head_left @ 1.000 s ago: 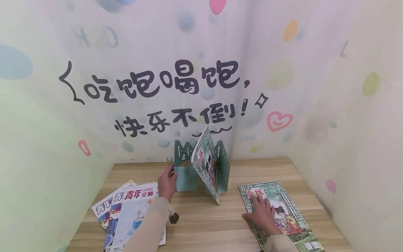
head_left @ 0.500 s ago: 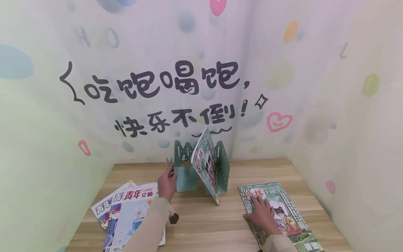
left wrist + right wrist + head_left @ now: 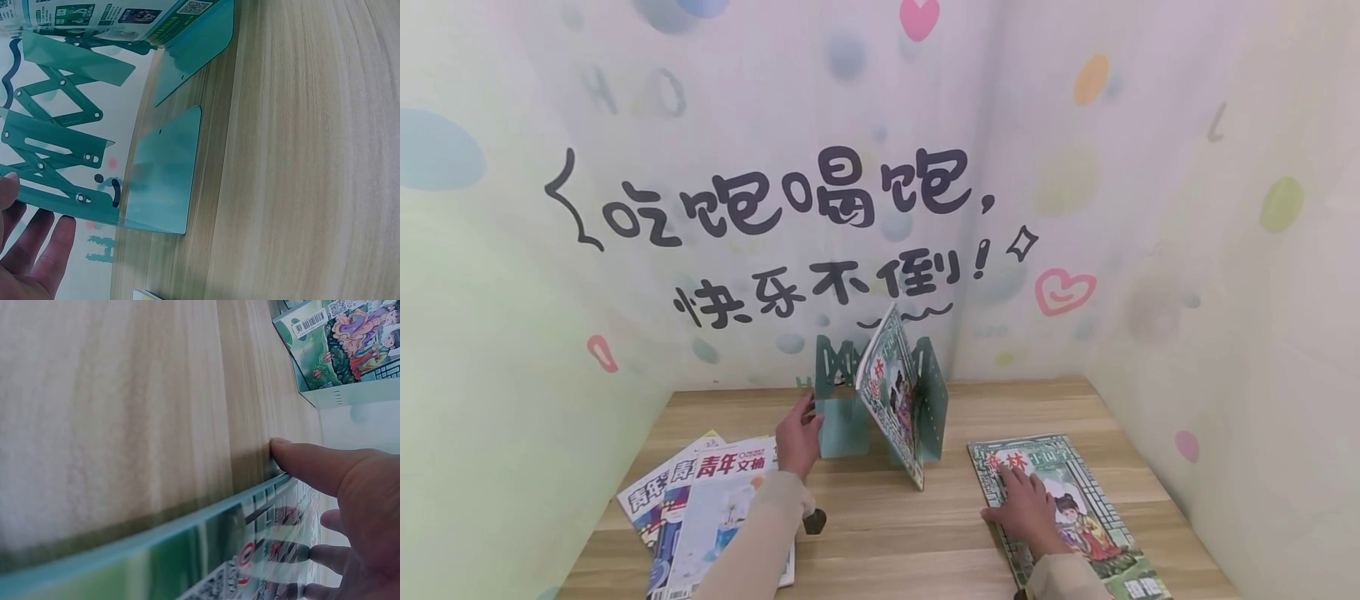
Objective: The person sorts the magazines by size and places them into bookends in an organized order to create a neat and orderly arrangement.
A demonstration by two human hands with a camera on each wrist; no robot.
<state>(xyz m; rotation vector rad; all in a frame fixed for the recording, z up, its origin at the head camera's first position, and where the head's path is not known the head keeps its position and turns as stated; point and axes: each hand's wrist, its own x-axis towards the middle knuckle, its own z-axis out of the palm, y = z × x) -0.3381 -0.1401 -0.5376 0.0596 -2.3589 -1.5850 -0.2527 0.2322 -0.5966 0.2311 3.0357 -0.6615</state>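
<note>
A teal metal expandable bookend (image 3: 846, 425) stands at the back of the table. My left hand (image 3: 797, 437) is at its left end panel. In the left wrist view the thumb (image 3: 9, 190) lies over the panel's edge and the fingers (image 3: 57, 247) touch its outer side. One magazine (image 3: 891, 392) stands upright and slanted in the bookend's right part. My right hand (image 3: 1028, 508) rests with spread fingers on a second magazine (image 3: 1101, 533) with a green-bordered cover, lying flat at right. Its thumb (image 3: 312, 464) reaches past that magazine's edge to the tabletop.
Several overlapping magazines (image 3: 715, 508) lie fanned at the left, partly under my left forearm. The wood tabletop (image 3: 887, 542) runs between the two sides. Printed fabric walls (image 3: 760, 100) close in the back and both sides, near the bookend.
</note>
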